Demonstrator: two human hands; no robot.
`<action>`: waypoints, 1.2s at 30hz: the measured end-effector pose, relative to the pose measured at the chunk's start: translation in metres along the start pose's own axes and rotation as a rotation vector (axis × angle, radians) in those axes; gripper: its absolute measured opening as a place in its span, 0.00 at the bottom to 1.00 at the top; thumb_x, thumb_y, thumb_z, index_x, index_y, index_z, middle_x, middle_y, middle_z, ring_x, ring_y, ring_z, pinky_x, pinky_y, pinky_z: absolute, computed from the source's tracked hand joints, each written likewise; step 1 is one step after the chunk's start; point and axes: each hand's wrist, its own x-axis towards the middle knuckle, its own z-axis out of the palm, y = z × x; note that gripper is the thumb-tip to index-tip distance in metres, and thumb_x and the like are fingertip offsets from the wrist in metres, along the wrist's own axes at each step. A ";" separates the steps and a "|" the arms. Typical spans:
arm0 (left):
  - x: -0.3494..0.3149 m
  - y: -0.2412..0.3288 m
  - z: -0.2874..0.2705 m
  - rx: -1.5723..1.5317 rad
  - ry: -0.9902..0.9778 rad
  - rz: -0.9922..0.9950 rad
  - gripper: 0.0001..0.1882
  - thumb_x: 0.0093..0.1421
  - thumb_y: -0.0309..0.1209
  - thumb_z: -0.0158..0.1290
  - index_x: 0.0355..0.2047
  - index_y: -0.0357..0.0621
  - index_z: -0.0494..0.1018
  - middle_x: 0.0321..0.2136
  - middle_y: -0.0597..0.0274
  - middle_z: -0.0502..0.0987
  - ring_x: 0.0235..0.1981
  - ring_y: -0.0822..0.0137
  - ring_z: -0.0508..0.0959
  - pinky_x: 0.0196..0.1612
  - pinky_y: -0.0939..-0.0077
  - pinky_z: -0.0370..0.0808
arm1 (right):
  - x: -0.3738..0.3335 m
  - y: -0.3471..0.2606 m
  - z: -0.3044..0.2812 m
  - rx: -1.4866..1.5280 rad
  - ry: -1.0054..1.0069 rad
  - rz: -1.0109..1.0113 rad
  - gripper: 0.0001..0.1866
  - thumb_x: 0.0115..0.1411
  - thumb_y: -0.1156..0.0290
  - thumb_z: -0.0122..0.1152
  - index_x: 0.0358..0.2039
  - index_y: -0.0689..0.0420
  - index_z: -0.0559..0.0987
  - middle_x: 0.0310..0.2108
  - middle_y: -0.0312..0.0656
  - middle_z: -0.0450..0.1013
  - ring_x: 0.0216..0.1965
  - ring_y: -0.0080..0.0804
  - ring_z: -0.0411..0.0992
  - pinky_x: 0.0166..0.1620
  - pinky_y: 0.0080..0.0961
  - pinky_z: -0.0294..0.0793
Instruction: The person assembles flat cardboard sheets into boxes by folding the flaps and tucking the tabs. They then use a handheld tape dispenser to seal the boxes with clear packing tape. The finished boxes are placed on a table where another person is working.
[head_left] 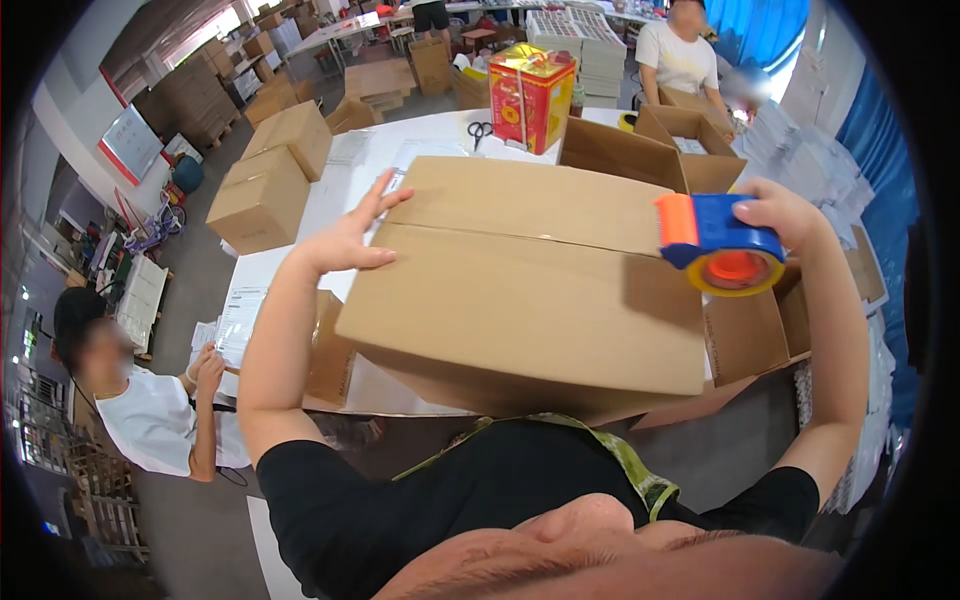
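Observation:
A large brown cardboard box (520, 310) stands in front of me, its two top flaps folded down and meeting along a seam. My left hand (355, 232) lies with spread fingers against the box's left end, by the seam. At the opposite end, my right hand (785, 212) grips a blue and orange tape dispenser (725, 225) with a yellow-rimmed roll. The dispenser's orange front is at the right end of the seam. Whether tape is stuck there, I cannot tell.
Open cardboard boxes (745, 335) stand right of and behind my box. A red and gold tin (532, 100) and black scissors (480, 132) sit on the white table (385, 150). Closed cartons (262, 200) are at the left. One person (160, 420) handles papers at left; another (680, 60) sits far right.

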 end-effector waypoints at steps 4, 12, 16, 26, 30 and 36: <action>0.007 0.008 -0.002 0.022 -0.045 -0.044 0.65 0.44 0.50 0.62 0.69 0.49 0.28 0.68 0.58 0.50 0.70 0.57 0.43 0.69 0.64 0.39 | -0.043 0.049 -0.031 -0.045 0.047 0.070 0.30 0.45 0.50 0.70 0.35 0.66 0.79 0.27 0.37 0.76 0.28 0.19 0.72 0.33 0.19 0.73; 0.015 0.039 -0.012 0.186 -0.164 -0.173 0.53 0.47 0.45 0.62 0.68 0.51 0.45 0.67 0.57 0.53 0.69 0.57 0.49 0.69 0.62 0.44 | -0.015 0.101 -0.029 -0.046 -0.005 -0.033 0.24 0.53 0.55 0.64 0.36 0.67 0.80 0.28 0.37 0.76 0.29 0.21 0.71 0.34 0.22 0.71; 0.081 0.110 0.033 0.850 -0.186 -0.460 0.35 0.60 0.50 0.49 0.64 0.49 0.58 0.64 0.50 0.59 0.65 0.53 0.57 0.67 0.63 0.50 | -0.011 0.114 -0.034 -0.052 -0.052 0.000 0.23 0.55 0.56 0.62 0.36 0.67 0.80 0.28 0.37 0.76 0.29 0.20 0.72 0.35 0.21 0.72; 0.226 0.196 0.216 0.714 -0.101 0.143 0.34 0.67 0.47 0.33 0.68 0.45 0.43 0.69 0.53 0.45 0.70 0.52 0.43 0.68 0.50 0.43 | -0.006 0.165 -0.024 0.144 -0.083 -0.136 0.25 0.58 0.53 0.61 0.41 0.66 0.79 0.34 0.40 0.77 0.34 0.23 0.73 0.40 0.22 0.72; 0.222 0.194 0.213 0.731 -0.094 0.154 0.34 0.67 0.49 0.32 0.69 0.49 0.44 0.69 0.57 0.45 0.70 0.53 0.44 0.68 0.48 0.43 | -0.009 0.201 -0.005 0.340 -0.041 -0.245 0.24 0.57 0.53 0.61 0.41 0.65 0.79 0.33 0.38 0.77 0.35 0.21 0.72 0.40 0.21 0.72; 0.221 0.196 0.212 0.700 -0.104 0.313 0.31 0.67 0.45 0.35 0.67 0.49 0.48 0.68 0.56 0.48 0.69 0.52 0.45 0.67 0.47 0.45 | -0.033 0.289 -0.016 0.349 0.004 -0.288 0.24 0.54 0.54 0.63 0.40 0.65 0.79 0.32 0.38 0.76 0.33 0.21 0.71 0.40 0.21 0.71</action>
